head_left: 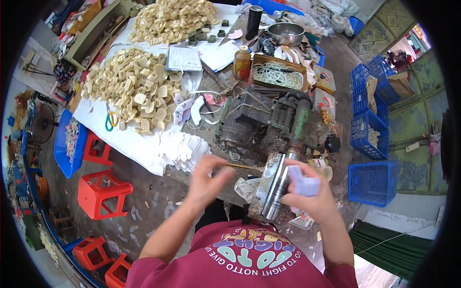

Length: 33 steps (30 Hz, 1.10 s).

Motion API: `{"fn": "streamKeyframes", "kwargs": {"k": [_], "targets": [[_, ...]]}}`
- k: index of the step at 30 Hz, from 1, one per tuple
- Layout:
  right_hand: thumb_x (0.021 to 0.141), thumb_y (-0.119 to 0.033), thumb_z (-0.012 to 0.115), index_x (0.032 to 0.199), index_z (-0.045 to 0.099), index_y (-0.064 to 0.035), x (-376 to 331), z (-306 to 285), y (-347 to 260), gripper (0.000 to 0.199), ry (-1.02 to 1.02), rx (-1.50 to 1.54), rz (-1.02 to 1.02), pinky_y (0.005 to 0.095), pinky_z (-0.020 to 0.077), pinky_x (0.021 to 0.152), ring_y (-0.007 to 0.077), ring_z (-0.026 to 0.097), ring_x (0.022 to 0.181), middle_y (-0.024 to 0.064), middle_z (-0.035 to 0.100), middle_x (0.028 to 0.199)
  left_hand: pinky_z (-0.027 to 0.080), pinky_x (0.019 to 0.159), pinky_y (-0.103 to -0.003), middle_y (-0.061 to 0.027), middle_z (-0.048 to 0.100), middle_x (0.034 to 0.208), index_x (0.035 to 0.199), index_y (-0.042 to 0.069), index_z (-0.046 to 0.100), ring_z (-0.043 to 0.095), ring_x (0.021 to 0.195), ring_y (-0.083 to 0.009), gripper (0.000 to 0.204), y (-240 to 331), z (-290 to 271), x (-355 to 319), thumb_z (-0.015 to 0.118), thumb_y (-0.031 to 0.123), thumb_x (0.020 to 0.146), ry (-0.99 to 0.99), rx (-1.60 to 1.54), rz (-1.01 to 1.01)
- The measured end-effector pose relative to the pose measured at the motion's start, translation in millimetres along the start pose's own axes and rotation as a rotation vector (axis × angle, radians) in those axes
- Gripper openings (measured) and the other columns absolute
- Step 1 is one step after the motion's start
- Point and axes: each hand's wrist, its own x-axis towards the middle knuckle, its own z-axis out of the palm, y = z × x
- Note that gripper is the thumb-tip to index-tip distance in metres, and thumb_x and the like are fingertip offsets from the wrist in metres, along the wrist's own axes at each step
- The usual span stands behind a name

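Observation:
My right hand point(311, 193) grips pale lavender cut pieces point(305, 184) that look like a small stack of sheet material. It is beside a shiny metal roller point(277, 192) that juts toward me from a machine point(269, 117). A worn metal plate point(267, 182) runs along the roller's left side. My left hand point(207, 181) is left of the roller, slightly blurred, with thumb and fingers apart. Close to its fingertips is a thin brown stick point(244, 166); no grip on it is visible. White cut pieces point(185, 150) lie in a fanned pile just beyond my left hand.
Heaps of cream-coloured pieces point(137, 89) cover the white-sheeted table at left. A brown bottle point(242, 62) and a box of pale cord point(279, 74) stand behind the machine. Red stools point(103, 194) are on the floor at left, blue crates point(372, 182) at right.

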Motion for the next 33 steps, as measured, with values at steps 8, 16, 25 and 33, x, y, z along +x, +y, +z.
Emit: {"fn": "streamKeyframes", "kwargs": {"k": [8, 16, 25, 33], "targets": [[0.068, -0.002, 0.081, 0.134, 0.047, -0.0026, 3, 6, -1, 0.075, -0.158, 0.062, -0.108, 0.0243, 0.0486, 0.082, 0.0078, 0.057, 0.096, 0.0026, 0.062, 0.11, 0.047, 0.071, -0.022, -0.0027, 0.065, 0.09, 0.095, -0.001, 0.065, 0.058, 0.08, -0.0063, 0.013, 105, 32, 1, 0.067, 0.011, 0.088, -0.537, -0.977, -0.36], [0.066, -0.023, 0.083, 0.138, 0.042, -0.0026, -12, 16, -10, 0.085, 0.039, -0.79, -0.363, 0.0389, 0.0491, 0.076, 0.0333, 0.063, 0.087, 0.0178, 0.065, 0.105, 0.049, 0.071, -0.024, -0.0041, 0.067, 0.089, 0.099, -0.001, 0.064, 0.061, 0.079, -0.0089, 0.021, 103, 33, 0, 0.063, 0.019, 0.092, -0.521, -0.985, -0.424], [0.074, -0.025, 0.08, 0.137, 0.043, -0.0002, -23, -8, -9, 0.077, 0.016, -0.5, -0.545, 0.0339, 0.0491, 0.081, 0.0234, 0.066, 0.092, 0.0132, 0.067, 0.106, 0.059, 0.071, -0.034, -0.0132, 0.068, 0.095, 0.104, -0.003, 0.061, 0.069, 0.08, -0.0196, 0.025, 107, 19, -8, 0.054, 0.019, 0.096, -0.437, -1.211, -0.389], [0.088, -0.026, 0.068, 0.136, 0.042, 0.0026, -13, 18, 47, 0.062, 0.054, 1.013, -0.342, 0.0359, 0.0485, 0.091, 0.021, 0.063, 0.104, 0.0142, 0.062, 0.118, 0.057, 0.081, -0.04, -0.0195, 0.066, 0.102, 0.113, -0.005, 0.054, 0.069, 0.088, -0.0278, 0.033, 125, 12, -8, 0.05, 0.024, 0.098, -0.393, -1.449, -0.357]]}}
